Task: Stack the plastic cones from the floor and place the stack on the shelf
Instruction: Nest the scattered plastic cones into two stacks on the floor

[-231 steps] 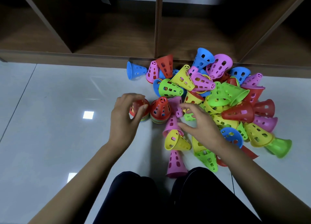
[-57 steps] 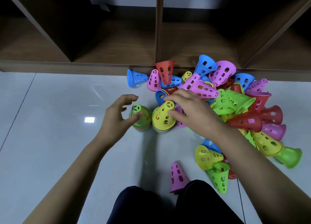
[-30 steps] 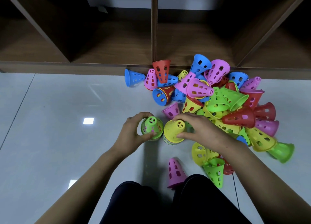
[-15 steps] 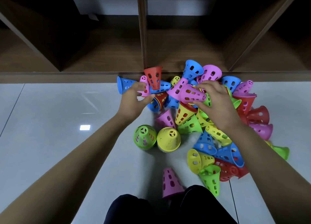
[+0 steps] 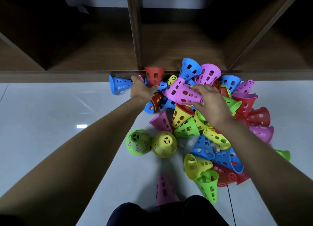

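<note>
cones (image 5: pixel 181 117): loose heap of perforated plastic in blue, pink, red, yellow and green, lying every way up on the floor (image 5: pixel 50 107). the heap's far side is jammed against the front edge of the shelf (image 5: pixel 67 73). none are on the shelf yet.

stacks: two, one green-topped (image 5: pixel 138 141) and one yellow-topped (image 5: pixel 164 146). both stand base down, touch each other and sit just clear of the heap's near left edge. they are probably kept upright and apart so the next cone can drop over each tip.

pink cone (image 5: pixel 188 95): on its side atop the heap, wide mouth to the left. the right hand (image 5: pixel 210 100) pinches its narrow end with curled fingers and thumb, seemingly to draw it free.

second pink cone (image 5: pixel 139 77): only its tip shows, at the shelf's edge between a blue cone (image 5: pixel 118 86) and an upturned red cone (image 5: pixel 155 76). the left hand (image 5: pixel 142 89) curls over it, and the grip is mostly hidden.

stray pink cone (image 5: pixel 163 191): upright at the floor's near edge, beside the person's dark knees (image 5: pixel 152 214).

status: early. most cones are unstacked, and both hands appear to be fetching one cone per stack.
</note>
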